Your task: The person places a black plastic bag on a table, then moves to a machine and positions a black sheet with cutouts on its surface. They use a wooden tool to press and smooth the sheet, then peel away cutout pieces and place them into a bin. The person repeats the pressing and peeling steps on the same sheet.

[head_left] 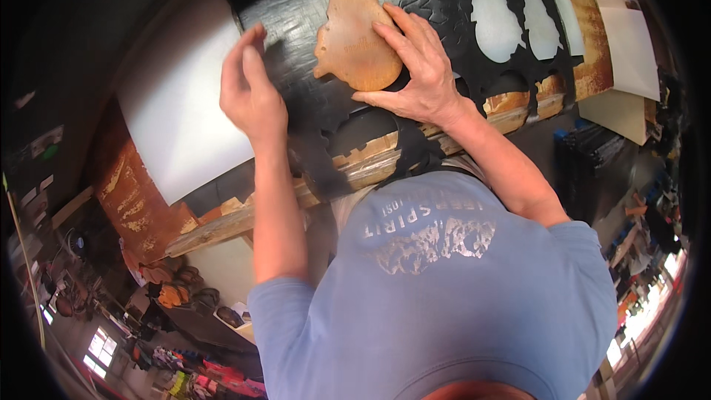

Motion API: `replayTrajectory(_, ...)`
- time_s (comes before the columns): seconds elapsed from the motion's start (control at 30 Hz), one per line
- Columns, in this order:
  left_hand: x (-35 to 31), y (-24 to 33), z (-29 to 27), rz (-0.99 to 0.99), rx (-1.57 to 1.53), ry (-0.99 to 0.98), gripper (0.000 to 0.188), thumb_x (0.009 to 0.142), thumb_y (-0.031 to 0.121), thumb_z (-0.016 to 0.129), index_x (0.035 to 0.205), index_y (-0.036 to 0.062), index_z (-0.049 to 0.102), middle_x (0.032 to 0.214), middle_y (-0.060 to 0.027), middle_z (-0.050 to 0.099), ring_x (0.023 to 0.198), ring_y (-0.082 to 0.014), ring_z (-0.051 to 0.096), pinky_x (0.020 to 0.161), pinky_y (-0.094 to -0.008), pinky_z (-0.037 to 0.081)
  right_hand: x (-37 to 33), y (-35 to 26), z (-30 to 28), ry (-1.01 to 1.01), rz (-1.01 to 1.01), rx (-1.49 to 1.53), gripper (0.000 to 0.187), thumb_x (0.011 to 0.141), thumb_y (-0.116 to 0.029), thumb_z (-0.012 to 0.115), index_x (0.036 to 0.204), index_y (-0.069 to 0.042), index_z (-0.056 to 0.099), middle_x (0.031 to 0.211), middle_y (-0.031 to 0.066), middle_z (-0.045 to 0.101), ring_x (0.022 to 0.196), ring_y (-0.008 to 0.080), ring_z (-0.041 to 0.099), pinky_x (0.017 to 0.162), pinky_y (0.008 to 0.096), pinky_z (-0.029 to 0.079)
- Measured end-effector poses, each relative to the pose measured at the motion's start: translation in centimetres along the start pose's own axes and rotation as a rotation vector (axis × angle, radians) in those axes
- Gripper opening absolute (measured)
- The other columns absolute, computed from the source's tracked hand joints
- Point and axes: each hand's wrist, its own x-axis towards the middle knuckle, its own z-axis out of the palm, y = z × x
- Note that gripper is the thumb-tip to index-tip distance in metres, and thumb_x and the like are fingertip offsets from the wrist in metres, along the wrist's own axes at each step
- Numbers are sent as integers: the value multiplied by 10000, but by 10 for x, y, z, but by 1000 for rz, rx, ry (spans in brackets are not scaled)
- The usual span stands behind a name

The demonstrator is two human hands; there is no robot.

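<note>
One tan template point(354, 44) is on black sheet point(285, 18), left of two pale shapes point(496, 22). The right hand point(422, 70) grasps its edge, fingers spread; the left hand point(252, 92), released, is half-curled.

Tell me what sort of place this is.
Probably a workshop where sheet material is cut: the right hand holds an orange-brown shaped plate on a black sheet with shaped cut-outs, and the worktable's wooden edge looks worn.

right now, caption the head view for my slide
Right hand touching a pear-shaped tan template on cut black sheeting, left hand apart.
</note>
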Motion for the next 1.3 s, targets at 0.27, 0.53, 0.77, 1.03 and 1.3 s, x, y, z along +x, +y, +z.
replayTrajectory(0.27, -153, 34, -12, 68, 233, -364, 50, 933, -17, 701, 897, 13, 685, 903, -116, 731, 783, -214, 700, 723, -337, 550, -2, 2, 2, 11, 10, -25, 996, 568, -388, 1000, 1386, 12, 597, 1482, 290, 536, 1258, 474, 578, 1097, 556, 470)
replayTrajectory(0.53, -165, 8, 8, 504, 717, -324, 211, 856, 74, 805, 754, 76, 620, 707, -89, 607, 667, -302, 625, 613, -424, 501, 7, -2, -23, -21, 42, 165, 903, 706, -334, 957, 1441, 13, 564, 1480, 292, 533, 1318, 418, 572, 1121, 501, 469)
replayTrajectory(0.77, -160, 3, 8, 532, 745, -232, 251, 924, 103, 769, 744, 31, 609, 736, -156, 620, 677, -371, 624, 620, -471, 497, 22, 82, -175, 699, 247, 250, 151, 986, -155, 734, 926, -24, 687, 838, 93, 691, 723, 215, 650, 702, 331, 538)
replayTrajectory(1.03, -119, 8, 21, 401, 864, -227, 303, 1001, 237, 713, 778, 42, 648, 777, -178, 675, 754, -396, 670, 696, -500, 528, -4, 117, -206, 499, 178, 39, 226, 1054, -227, 700, 959, -21, 698, 737, -11, 587, 716, 65, 518, 660, 271, 461)
replayTrajectory(1.3, -83, 20, 22, 400, 823, -151, 338, 994, 279, 730, 784, 22, 665, 763, -192, 674, 717, -405, 675, 660, -468, 520, -47, 109, -120, 346, 220, -200, 174, 889, -173, 800, 796, -95, 675, 773, 51, 608, 681, 281, 633, 641, 424, 494)
